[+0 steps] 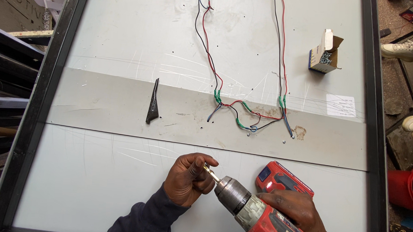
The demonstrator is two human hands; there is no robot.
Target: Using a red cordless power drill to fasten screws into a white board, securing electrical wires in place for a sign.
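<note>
Near the bottom edge of the counter [96,185], a grey metal sheet framed in black, the left hand [187,179] has its fingers [200,163] pinched shut on a small brass-coloured bit [211,172] sitting in the chuck [232,194] of a red drill [269,211]. The bit looks short and pale gold, its tip hidden by the fingertips; whether it is seated fully I cannot tell. The right hand [293,210] is wrapped closed around the drill body. By my judgement the bit is only being fitted, and no drilling is under way. Farther up, a black scrap [153,104] lies left of centre, red, green and black wires [244,110] are already strung across the middle strip, and an open box of screws [325,54] sits by the right edge.
</note>
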